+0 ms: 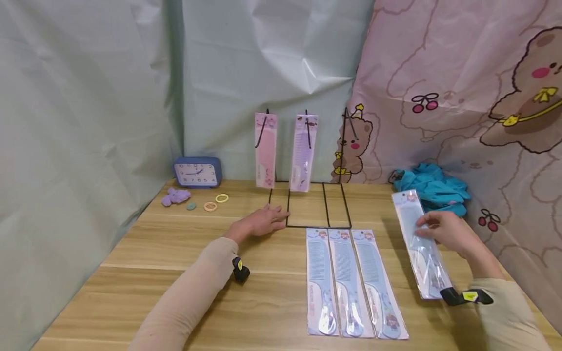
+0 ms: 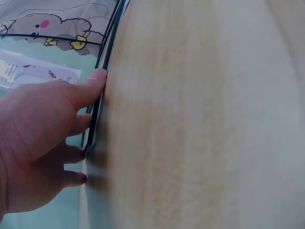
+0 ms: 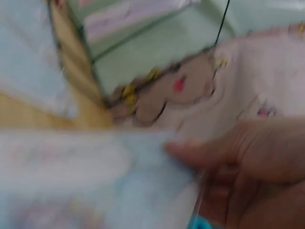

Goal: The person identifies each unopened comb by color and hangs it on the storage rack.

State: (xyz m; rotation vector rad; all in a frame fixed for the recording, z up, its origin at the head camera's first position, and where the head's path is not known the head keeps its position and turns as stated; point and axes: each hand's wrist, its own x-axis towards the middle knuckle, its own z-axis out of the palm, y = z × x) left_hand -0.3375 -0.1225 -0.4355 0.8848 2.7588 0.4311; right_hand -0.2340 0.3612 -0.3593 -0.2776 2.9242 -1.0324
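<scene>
My right hand (image 1: 452, 233) pinches a light blue comb in a clear package (image 1: 420, 253) by its side edge, tilted above the right of the table. In the right wrist view that package (image 3: 95, 157) is blurred. My left hand (image 1: 263, 220) rests at the front left corner of a black wire display rack (image 1: 318, 227), its fingers (image 2: 91, 86) touching the wire. A packaged pink comb (image 1: 265, 156) and a packaged purple comb (image 1: 303, 156) hang from two of the rack's hooks; the right hook (image 1: 352, 124) bears nothing. Several packaged blue combs (image 1: 318, 278) lie side by side before the rack.
At the back left stands a blue alarm clock (image 1: 198, 172). Near it are a purple scrunchie (image 1: 175, 196) and small rings, including a yellow ring (image 1: 222, 198). A crumpled turquoise cloth (image 1: 432, 187) lies at the back right. Curtains border the table (image 1: 167, 263).
</scene>
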